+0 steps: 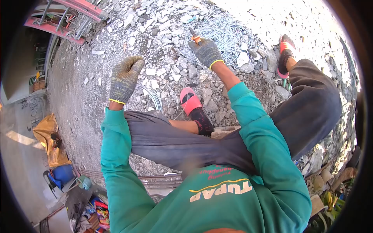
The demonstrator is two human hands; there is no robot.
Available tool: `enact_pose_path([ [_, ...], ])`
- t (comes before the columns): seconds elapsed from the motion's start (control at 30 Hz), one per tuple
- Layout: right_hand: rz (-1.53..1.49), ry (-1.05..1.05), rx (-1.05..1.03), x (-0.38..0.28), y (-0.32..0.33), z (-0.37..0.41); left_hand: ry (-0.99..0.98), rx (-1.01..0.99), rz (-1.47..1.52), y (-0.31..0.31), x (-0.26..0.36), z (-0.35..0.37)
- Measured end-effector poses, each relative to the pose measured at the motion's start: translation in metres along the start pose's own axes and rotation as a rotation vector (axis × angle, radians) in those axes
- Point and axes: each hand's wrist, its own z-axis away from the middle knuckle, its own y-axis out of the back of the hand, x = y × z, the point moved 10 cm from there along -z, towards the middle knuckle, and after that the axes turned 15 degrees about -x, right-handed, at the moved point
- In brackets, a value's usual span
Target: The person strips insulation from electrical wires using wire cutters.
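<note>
My left hand [125, 79], in a grey knit glove, is closed in a fist on the end of a thin wire [157, 50] that runs toward my right hand. My right hand [206, 51], gloved the same way, grips pliers with orange handles [195, 38] above the gravel. A tangle of thin wire [229, 29] lies just beyond the right hand. A small coil of wire [154, 97] rests on the ground by my left knee. I am seated with my legs bent, in teal sleeves and dark trousers.
Broken stone and gravel [77, 97] cover the ground. My pink-and-black shoes [192, 105] [285, 52] sit among the rubble. A red metal frame [66, 17] lies at top left. A yellow sack [48, 136], a blue container [62, 173] and steel bars [159, 181] are at lower left.
</note>
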Motion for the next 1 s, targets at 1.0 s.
enact_pose_path([
  [1.0,-0.127,0.061,-0.149,-0.013,-0.003,0.008,0.042,0.096,0.129,0.021,0.011,0.011],
])
